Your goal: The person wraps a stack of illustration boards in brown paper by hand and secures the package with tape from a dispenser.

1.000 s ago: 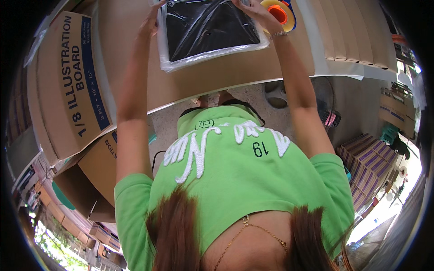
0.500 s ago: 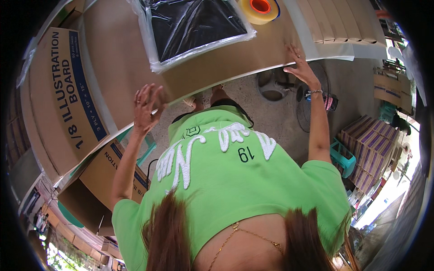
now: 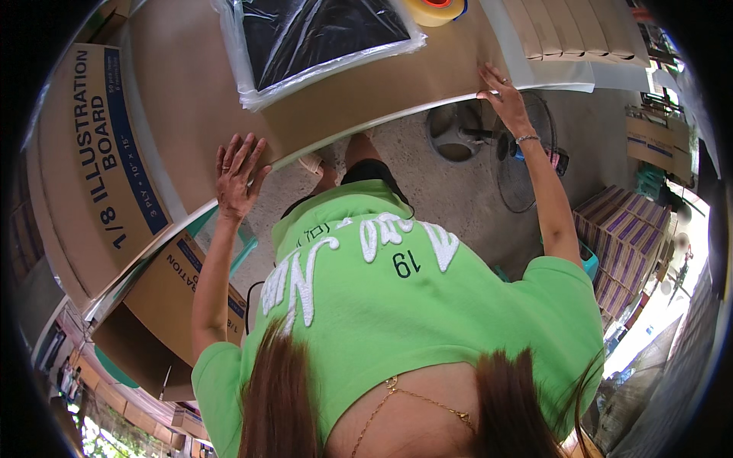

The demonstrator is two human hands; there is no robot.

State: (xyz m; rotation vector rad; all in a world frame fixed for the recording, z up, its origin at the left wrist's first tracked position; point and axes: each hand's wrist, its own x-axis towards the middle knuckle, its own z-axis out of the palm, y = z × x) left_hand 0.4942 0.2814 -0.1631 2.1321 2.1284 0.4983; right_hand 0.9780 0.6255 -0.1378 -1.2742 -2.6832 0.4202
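Observation:
My left hand (image 3: pixel 240 175) lies with spread fingers at the near edge of the brown table surface (image 3: pixel 191 84), holding nothing. At the same edge, farther right, my right hand (image 3: pixel 502 99) rests with its fingers stretched over the top and nothing in them. Between and beyond the hands lies a flat black pack in clear plastic wrap (image 3: pixel 321 46). Just right of that pack is a roll of yellowish tape (image 3: pixel 435 13) with an orange core, partly cut off by the picture's top.
A large printed cardboard box (image 3: pixel 69 183) takes up the table's left side. Below it stands an open carton (image 3: pixel 164 294). Brown packs (image 3: pixel 576 30) line the far right. Under the right arm are a fan (image 3: pixel 527 175) and a round grey base (image 3: pixel 456 137); striped stacks (image 3: pixel 622 237) stand farther right.
My left hand has settled flatter on the table edge, its fingers now spread and less blurred. The right hand remains at the edge. The whole view has shifted slightly.

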